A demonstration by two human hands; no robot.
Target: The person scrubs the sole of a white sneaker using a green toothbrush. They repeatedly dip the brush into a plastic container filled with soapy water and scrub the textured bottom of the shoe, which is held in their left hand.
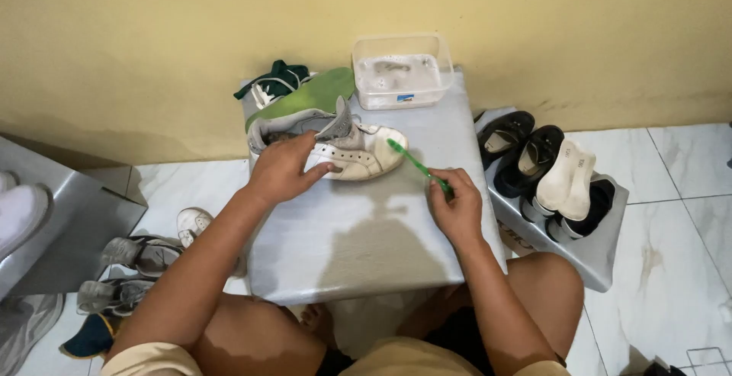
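Observation:
A white sneaker lies on its side on a grey box top, toe pointing right. My left hand presses down on the sneaker's middle and holds it in place. My right hand grips a green toothbrush by the handle. Its bristle end rests at the sneaker's toe. The tongue of the shoe stands up behind my left fingers.
A clear plastic tub of cloudy water stands at the box's far edge, beside a green insole and a green-and-white shoe. Several dark and white shoes fill a grey rack on the right. More sneakers lie on the tiled floor, left.

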